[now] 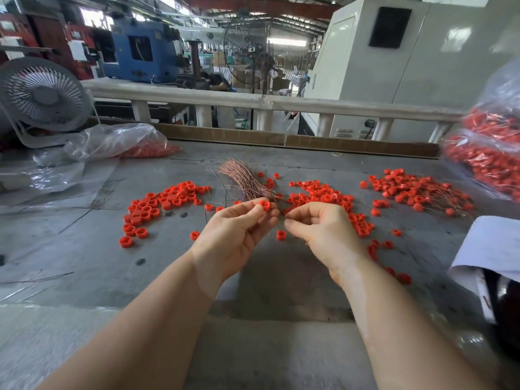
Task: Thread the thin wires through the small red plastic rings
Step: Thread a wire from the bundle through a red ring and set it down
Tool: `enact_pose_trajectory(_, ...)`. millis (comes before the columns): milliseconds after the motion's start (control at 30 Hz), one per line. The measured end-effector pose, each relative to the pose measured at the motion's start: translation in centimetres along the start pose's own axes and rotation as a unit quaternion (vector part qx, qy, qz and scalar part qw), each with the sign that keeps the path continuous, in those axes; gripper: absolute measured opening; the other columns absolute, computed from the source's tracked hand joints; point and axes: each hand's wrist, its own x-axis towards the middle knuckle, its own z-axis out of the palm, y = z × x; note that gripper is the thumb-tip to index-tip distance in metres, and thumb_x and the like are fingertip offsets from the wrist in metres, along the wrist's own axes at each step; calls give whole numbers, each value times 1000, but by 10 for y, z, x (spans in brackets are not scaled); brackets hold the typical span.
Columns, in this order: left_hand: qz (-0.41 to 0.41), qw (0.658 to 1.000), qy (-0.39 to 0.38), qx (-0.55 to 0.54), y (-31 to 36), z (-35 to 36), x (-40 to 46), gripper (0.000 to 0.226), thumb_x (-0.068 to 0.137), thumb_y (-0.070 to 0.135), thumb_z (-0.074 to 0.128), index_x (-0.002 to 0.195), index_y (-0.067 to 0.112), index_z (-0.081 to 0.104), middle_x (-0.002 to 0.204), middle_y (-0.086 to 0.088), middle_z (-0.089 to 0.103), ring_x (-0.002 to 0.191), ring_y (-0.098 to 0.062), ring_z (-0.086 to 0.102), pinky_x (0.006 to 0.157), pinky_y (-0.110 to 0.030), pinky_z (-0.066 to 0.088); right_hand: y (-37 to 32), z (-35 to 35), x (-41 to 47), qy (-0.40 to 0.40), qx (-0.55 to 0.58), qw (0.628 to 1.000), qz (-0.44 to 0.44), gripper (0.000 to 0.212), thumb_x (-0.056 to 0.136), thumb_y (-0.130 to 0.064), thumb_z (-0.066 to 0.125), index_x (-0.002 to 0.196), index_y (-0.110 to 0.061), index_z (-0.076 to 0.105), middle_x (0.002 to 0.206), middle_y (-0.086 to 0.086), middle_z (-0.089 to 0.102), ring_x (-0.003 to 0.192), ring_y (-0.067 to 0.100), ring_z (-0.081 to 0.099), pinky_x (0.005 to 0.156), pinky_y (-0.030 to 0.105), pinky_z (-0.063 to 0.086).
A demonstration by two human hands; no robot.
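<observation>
The left hand (239, 235) pinched a red ring (264, 205) at its fingertips just above the counter (84, 249), beside the wire bundle (244, 178). The right hand (320, 229) had its fingers curled together, probably on a wire too thin to see. Threading well would likely mean keeping the ring's hole facing the right hand and feeding steadily.

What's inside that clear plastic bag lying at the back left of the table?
The clear plastic bag holds red plastic rings, piled at its right end. Crinkled, glaring plastic hides the rest, so whether anything else is inside cannot be told.

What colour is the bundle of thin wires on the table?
Coppery pinkish-brown, seen in the head view: wire bundle.
</observation>
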Motion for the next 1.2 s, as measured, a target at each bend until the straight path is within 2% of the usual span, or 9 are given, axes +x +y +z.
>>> enact_pose_trajectory(167,4,996,35,85,-8,-1,3,20,92,-6,44,80,-1,59,63,-9,66,57,-10,66,57,-21,57,2,2,3,75,-121,987,-79,12,78,-8,70,74,-18,65,66,-9,61,60,1,53,61,16,46)
enact_pose_trajectory(367,15,993,28,112,-8,-2,3,21,92,-6,44,79,0,59,59,-6,65,54,-8,64,54,-19,55,6,2,4,125,-221,964,-73,15,83,-8,63,76,-22,64,70,-9,60,70,13,57,66,26,44)
enact_pose_trajectory(500,16,993,32,113,-8,-3,2,20,92,-6,45,79,-1,59,67,-10,63,56,-9,65,55,-20,55,9,-2,2,157,-399,903,-22,20,86,-8,54,99,-21,63,107,3,59,104,25,53,83,31,37)
enact_pose_trajectory(600,12,993,32,109,-7,-4,2,19,92,-6,46,80,-1,60,69,-11,63,59,-10,65,56,-20,55,11,-9,1,144,-476,867,41,27,90,-13,51,114,-20,58,122,5,53,117,28,44,97,37,33)
enact_pose_trajectory(700,11,994,32,109,-7,-4,2,18,91,-6,46,80,-2,60,71,-12,63,60,-11,65,56,-21,55,13,-12,1,120,-493,860,56,26,92,-11,49,115,-18,59,125,5,53,118,28,42,94,36,37)
enact_pose_trajectory(867,14,993,21,116,-8,-2,0,20,92,-7,45,80,-2,60,69,-11,62,57,-9,64,55,-21,55,17,-12,4,133,-464,875,38,24,88,0,52,97,-17,66,105,3,63,99,24,54,70,28,40)
enact_pose_trajectory(967,13,992,17,124,-8,-2,0,19,92,-7,45,80,-2,60,69,-10,62,58,-9,64,55,-20,55,18,-11,5,140,-461,876,30,25,86,1,53,93,-19,67,100,3,65,95,24,55,76,30,42)
enact_pose_trajectory(1067,14,991,16,128,-8,-1,0,19,91,-7,46,80,-1,60,69,-10,63,59,-10,64,56,-20,55,19,-12,6,159,-460,874,2,24,86,-1,54,92,-23,63,105,1,59,104,23,48,89,34,34)
enact_pose_trajectory(1200,13,991,15,130,-7,0,-2,17,91,-6,47,81,-3,60,72,-12,61,64,-13,62,56,-20,56,22,-11,8,127,-467,875,-17,38,90,-4,48,118,-28,58,126,-3,49,118,21,38,97,36,28)
